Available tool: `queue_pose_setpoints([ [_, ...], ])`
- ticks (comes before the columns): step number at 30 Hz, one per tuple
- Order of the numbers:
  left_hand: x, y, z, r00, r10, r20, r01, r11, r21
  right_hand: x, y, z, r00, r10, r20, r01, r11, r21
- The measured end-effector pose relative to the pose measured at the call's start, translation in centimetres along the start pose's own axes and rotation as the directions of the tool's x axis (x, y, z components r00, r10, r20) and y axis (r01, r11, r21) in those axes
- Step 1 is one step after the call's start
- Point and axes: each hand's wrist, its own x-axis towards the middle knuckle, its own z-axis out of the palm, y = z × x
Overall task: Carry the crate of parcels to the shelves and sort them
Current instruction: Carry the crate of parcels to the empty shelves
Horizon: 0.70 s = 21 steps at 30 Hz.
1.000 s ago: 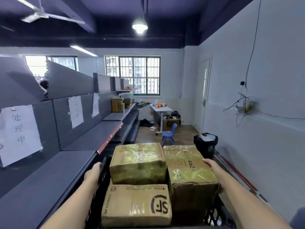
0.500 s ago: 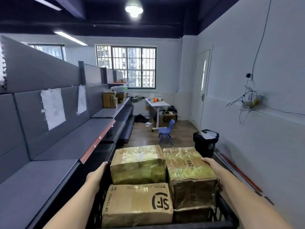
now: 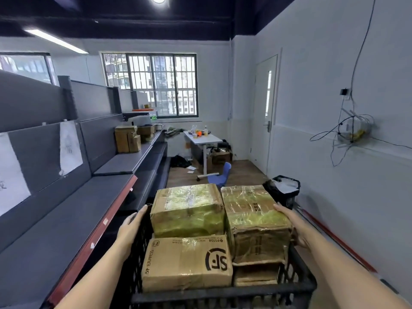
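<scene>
— Where do we have the black plastic lattice crate (image 3: 296, 288)?
— Between our hands: left hand (image 3: 131, 228) grasping its left rim, right hand (image 3: 294, 226) its right. Four taped brown cardboard parcels (image 3: 187, 263) show inside.
— Around us?
— Grey metal shelves (image 3: 66, 210) left; small blue plastic chair (image 3: 220, 175) and black bin (image 3: 283, 190) ahead.

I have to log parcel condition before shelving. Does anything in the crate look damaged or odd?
Yes. The tall parcel on the right side of the crate looks crushed: its near face is creased and buckled, and the carton under it sags. The SF Express box lies with its print upside down.
</scene>
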Motion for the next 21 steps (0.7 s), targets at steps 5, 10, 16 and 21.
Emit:
queue_pose_setpoints([
  [5,10.9,1.4,3.7,0.998,-0.056,0.006,0.056,0.998,0.007,11.4,-4.0,1.2,1.000,-0.003,0.029,0.005,0.999,-0.050],
  [10,22.5,3.2,7.8,0.996,-0.087,-0.026,0.086,0.996,-0.022,23.9,-8.3,2.4,0.997,0.059,0.040,-0.054,0.992,-0.115],
  [16,34.2,5.7,11.2,0.992,-0.125,-0.012,0.125,0.992,-0.010,37.4,-12.6,4.8,0.995,0.099,0.018,-0.096,0.987,-0.128],
  [21,45.5,6.1,13.3,0.996,-0.089,-0.020,0.088,0.995,-0.037,49.2,-13.9,7.6,0.992,0.128,-0.019,-0.130,0.982,-0.137],
])
